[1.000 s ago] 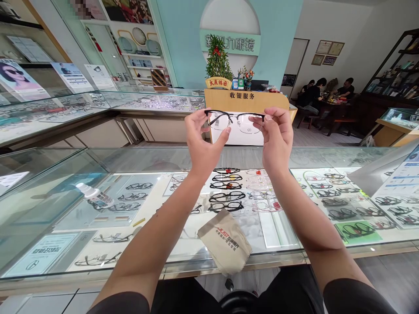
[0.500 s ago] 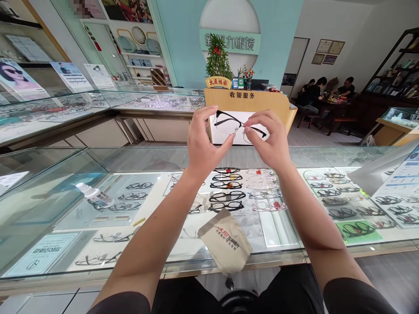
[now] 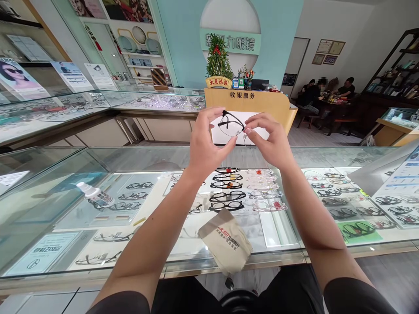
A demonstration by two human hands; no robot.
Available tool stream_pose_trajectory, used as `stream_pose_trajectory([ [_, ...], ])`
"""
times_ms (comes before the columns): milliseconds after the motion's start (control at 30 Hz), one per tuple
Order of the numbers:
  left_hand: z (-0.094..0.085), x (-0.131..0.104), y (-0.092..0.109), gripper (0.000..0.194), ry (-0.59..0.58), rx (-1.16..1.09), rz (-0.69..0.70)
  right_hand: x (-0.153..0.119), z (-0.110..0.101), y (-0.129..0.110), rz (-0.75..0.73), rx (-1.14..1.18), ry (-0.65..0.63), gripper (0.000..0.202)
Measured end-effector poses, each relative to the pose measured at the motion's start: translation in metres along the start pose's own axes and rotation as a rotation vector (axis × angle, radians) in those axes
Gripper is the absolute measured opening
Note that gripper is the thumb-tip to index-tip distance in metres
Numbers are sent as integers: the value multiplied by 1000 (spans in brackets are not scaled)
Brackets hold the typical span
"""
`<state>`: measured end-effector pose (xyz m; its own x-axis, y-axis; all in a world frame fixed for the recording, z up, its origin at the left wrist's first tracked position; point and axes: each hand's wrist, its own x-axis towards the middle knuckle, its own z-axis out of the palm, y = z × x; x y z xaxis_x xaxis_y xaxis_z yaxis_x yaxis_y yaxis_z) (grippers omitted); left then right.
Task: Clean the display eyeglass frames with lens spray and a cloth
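Up over the glass counter I hold a pair of eyeglasses (image 3: pixel 236 118) with a black upper rim and clear lenses, tilted down to the right. My left hand (image 3: pixel 207 141) is closed around the left lens, index finger at the upper corner and thumb at the lower edge. Near the bridge, my right hand (image 3: pixel 271 138) pinches the frame between thumb and fingers, hiding part of the right side. Beneath my hands are a row of black frames (image 3: pixel 227 195) and a row of clear frames (image 3: pixel 263 195). A beige lens cloth (image 3: pixel 225 244) lies at the counter's front edge.
On the left of the glass counter (image 3: pixel 157 153) lies a white spray bottle (image 3: pixel 95 195) on its side. A printed stand (image 3: pixel 401 174) is at the right. Beyond is a wooden cashier desk (image 3: pixel 252 102); several people sit at a table far right.
The eyeglasses have turned in my hands, so the left lens now faces me more and the frame slopes more steeply. My left hand has shifted slightly right.
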<state>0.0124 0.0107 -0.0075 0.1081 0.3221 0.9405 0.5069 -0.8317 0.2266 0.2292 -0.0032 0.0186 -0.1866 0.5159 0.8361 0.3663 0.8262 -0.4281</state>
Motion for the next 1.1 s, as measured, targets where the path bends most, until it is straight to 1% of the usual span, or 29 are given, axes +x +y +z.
stream_pose_trajectory([
  [167,3,0,-4,67,-28,-118,-42,1,-1,0,72,58,-51,13],
  [267,6,0,-8,70,-25,-184,-37,1,-2,2,124,129,-102,16],
  [467,9,1,-14,70,-49,-342,-38,3,-2,6,303,425,-194,27],
  [533,10,2,-16,70,-56,-388,-43,3,-2,6,347,470,-214,31],
  [633,14,2,-18,71,-53,-417,-38,3,-2,4,372,489,-228,36],
  [733,16,1,-17,70,-44,-405,-23,3,1,5,359,491,-206,41],
  [800,15,0,-12,70,3,-355,-29,4,3,9,345,480,-168,42],
  [867,12,-1,-3,67,135,-245,-52,4,6,15,339,462,-116,43],
  [900,10,-1,3,60,210,-181,-64,4,7,18,336,450,-89,43],
  [933,8,-2,10,47,258,-129,-84,3,9,20,331,434,-59,42],
  [967,6,-2,17,31,264,-102,-118,3,10,21,320,411,-28,41],
  [1000,4,-2,24,15,230,-105,-170,2,12,21,302,379,3,39],
  [1033,3,-2,31,7,168,-131,-238,1,14,19,274,341,32,35],
  [1100,3,-1,43,18,32,-212,-388,-2,18,10,204,243,79,27],
])
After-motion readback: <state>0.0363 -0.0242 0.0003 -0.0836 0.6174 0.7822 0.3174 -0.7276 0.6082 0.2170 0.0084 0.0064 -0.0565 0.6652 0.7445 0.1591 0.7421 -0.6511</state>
